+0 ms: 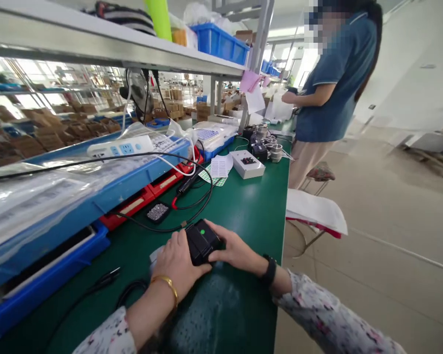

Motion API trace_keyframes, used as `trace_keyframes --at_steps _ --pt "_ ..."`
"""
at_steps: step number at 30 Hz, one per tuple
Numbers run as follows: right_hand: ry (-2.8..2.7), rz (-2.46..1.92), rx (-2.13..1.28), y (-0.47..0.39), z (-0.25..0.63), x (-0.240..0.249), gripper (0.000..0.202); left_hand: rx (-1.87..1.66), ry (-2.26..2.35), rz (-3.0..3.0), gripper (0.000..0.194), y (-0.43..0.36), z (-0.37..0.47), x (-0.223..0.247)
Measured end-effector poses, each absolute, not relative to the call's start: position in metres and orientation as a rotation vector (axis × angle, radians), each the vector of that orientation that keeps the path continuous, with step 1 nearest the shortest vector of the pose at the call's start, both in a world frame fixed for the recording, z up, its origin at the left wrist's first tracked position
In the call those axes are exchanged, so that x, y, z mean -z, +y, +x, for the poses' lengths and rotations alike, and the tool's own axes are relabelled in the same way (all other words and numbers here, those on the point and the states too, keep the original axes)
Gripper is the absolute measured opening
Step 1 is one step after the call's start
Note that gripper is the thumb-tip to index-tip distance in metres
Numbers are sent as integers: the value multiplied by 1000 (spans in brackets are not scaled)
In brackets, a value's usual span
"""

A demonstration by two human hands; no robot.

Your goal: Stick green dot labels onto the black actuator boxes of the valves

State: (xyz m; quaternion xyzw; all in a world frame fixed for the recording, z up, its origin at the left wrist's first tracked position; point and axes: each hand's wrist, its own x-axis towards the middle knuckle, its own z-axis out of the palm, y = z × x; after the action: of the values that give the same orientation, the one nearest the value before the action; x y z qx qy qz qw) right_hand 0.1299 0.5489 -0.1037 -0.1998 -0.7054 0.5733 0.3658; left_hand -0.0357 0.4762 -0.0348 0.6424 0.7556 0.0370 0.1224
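A black box-shaped device (202,241) with a round green sticker on top is held between my two hands just over the green bench. My left hand (179,255), with a gold bracelet at the wrist, wraps its near left side. My right hand (231,248), with a black wristband, grips the right side between thumb and fingers. Something pale and a coiled black cable (131,290) show beside my left hand, partly hidden by it. Farther left, a black cable with a metal tip (109,276) lies on the bench.
A small black tray of screws (158,212) and an electric screwdriver (188,181) with its cord lie ahead. Beyond are a white box (247,164), paper sheets (221,166) and metal parts (275,150). Blue bins (140,182) line the left. A co-worker (325,88) stands at far right.
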Motion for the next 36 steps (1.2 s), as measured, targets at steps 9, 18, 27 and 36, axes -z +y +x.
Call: trace_keyframes --at_steps 9,18,27,36 --pt "-1897 -1032 -967 591 86 83 17 -183 2557 1674 70 486 -56 38" --pt "-2379 -930 -725 601 46 26 19 -249 2520 1663 78 485 -59 42" --pt "-2629 -1039 -306 575 44 18 10 -288 2519 1700 74 482 -64 45" --pt "-2756 -1068 -304 586 31 16 7 -331 2500 1712 83 479 -68 51"
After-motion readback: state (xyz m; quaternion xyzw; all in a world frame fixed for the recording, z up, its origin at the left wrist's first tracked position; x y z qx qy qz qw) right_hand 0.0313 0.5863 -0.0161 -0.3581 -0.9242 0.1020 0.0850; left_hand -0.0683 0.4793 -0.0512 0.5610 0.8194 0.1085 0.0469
